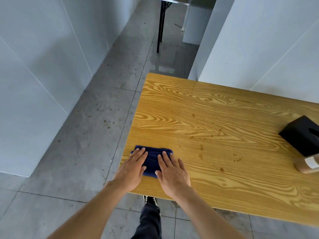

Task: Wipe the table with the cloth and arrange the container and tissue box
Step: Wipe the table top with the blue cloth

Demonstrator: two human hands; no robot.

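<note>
Cloth (pixel 152 160), folded, at table (pixel 215 118) near-left corner: we're pressing left hand (pixel 132 169) and right hand (pixel 172 173) flat, fingers open, gripping nothing. Black tissue box (pixel 301 135) touching container (pixel 307 164) at right edge, contents unclear.

The wooden surface (pixel 215 128) lay bare across its middle and far side, giving open passage from the near left corner rightward. That corner was taken up by a folded blue cloth (pixel 152 159) under the left hand (pixel 132 171) and the right hand (pixel 172 173), both pressed flat. At the right edge a black tissue box (pixel 301 135) stood with a tan container (pixel 306 165) just beside it on the near side, blocking that end. A white wall (pixel 259 49) closed off the far right side.
</note>
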